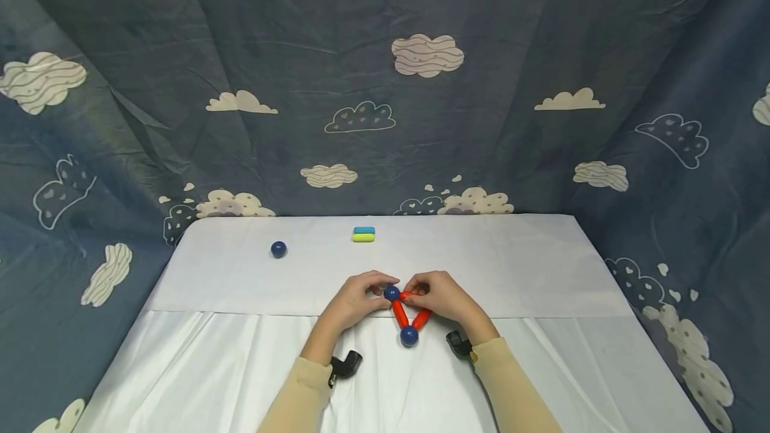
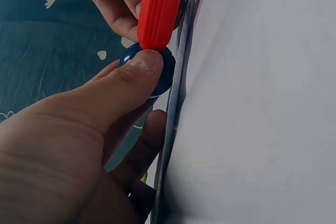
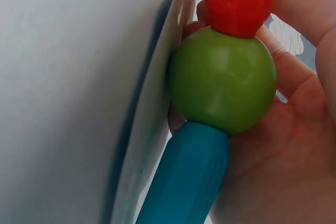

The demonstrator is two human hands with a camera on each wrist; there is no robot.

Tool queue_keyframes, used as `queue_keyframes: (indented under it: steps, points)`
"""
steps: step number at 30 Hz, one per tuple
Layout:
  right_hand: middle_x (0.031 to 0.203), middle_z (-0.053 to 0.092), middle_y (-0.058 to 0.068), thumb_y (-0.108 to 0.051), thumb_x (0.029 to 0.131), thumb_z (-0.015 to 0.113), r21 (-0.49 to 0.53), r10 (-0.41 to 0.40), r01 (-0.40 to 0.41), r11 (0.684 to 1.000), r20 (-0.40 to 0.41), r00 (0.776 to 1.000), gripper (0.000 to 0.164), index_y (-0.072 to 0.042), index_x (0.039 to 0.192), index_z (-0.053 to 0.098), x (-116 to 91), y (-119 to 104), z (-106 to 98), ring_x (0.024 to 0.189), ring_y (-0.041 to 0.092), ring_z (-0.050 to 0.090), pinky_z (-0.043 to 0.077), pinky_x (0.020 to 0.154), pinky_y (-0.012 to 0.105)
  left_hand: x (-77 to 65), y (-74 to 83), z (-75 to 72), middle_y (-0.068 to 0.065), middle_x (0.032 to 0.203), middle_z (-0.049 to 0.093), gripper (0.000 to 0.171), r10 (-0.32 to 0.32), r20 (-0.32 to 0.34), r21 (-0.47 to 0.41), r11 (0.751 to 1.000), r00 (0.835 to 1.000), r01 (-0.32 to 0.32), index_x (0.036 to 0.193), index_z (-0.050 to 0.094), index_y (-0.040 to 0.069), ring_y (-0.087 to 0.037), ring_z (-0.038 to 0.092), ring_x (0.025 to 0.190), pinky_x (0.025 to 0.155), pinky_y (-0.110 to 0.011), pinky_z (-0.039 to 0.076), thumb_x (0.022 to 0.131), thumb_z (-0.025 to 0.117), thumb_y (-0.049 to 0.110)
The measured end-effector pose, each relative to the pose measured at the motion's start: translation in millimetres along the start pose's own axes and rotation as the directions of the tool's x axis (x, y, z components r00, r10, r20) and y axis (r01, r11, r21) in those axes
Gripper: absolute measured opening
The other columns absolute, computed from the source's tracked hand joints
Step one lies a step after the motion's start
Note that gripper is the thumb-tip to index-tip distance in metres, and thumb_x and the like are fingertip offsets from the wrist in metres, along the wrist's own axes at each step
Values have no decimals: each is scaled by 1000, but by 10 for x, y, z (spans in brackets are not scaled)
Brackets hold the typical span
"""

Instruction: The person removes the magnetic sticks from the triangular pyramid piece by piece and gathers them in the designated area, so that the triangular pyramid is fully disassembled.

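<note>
Near the middle of the table, my left hand [image 1: 356, 298] grips a blue ball [image 1: 392, 293] between thumb and fingers. My right hand [image 1: 444, 296] pinches a short red rod [image 1: 407, 295] beside that ball. Another red rod [image 1: 400, 313] runs from it down to a lower blue ball [image 1: 409, 336], where a further red rod [image 1: 422, 318] slants up toward the right hand. The left wrist view shows the left thumb pressed on the blue ball [image 2: 167, 74] at the red rod's end [image 2: 160, 11]. In the right wrist view, a green ball [image 3: 223, 80] joins red and teal rods [image 3: 186, 174].
A loose blue ball [image 1: 279, 249] lies at the table's back left. Blue and yellow-green rods [image 1: 363, 238] lie side by side at the back middle. White cloth covers the table [image 1: 511, 252], and a dark cloud-patterned curtain [image 1: 481, 132] stands behind it.
</note>
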State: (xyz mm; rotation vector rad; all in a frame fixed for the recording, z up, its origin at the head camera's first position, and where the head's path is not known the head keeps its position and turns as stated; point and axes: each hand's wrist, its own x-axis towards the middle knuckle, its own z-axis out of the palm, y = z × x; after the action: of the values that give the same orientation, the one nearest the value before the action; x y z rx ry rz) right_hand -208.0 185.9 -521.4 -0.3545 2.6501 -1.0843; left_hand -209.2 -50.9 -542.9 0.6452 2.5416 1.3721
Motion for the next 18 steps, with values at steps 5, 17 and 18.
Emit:
queue_keyframes:
  steps: [5, 17, 18]
  points:
    - [88, 71, -3, -20, 92, 84, -6, -2, 2, 1000, -8, 1000, 8, -15, 96, 79, -4, -5, 4, 84, 15, 58, 52, 81, 29, 3, -6, 22, 10, 119, 74, 33, -19, 9, 13, 1000, 1000, 19, 126, 77, 32, -12, 60, 100, 91, -33, 50, 94, 82, 24]
    - [88, 71, -3, -21, 91, 85, 1, 25, -25, 1000, -21, 999, 10, -15, 96, 79, -7, -11, 5, 84, 16, 58, 51, 80, 29, -2, 32, 26, 8, 111, 72, 31, -59, 0, -4, 998, 998, 59, 122, 77, 31, -14, 59, 98, 90, -36, 48, 92, 83, 24]
    - [88, 71, -3, -22, 91, 85, -2, 31, -31, 1000, -26, 999, 10, -15, 96, 79, -3, -9, 7, 84, 16, 58, 51, 79, 28, -3, 36, 24, 8, 111, 72, 31, -63, 2, -2, 998, 998, 63, 121, 77, 30, -14, 59, 98, 90, -36, 48, 92, 84, 25]
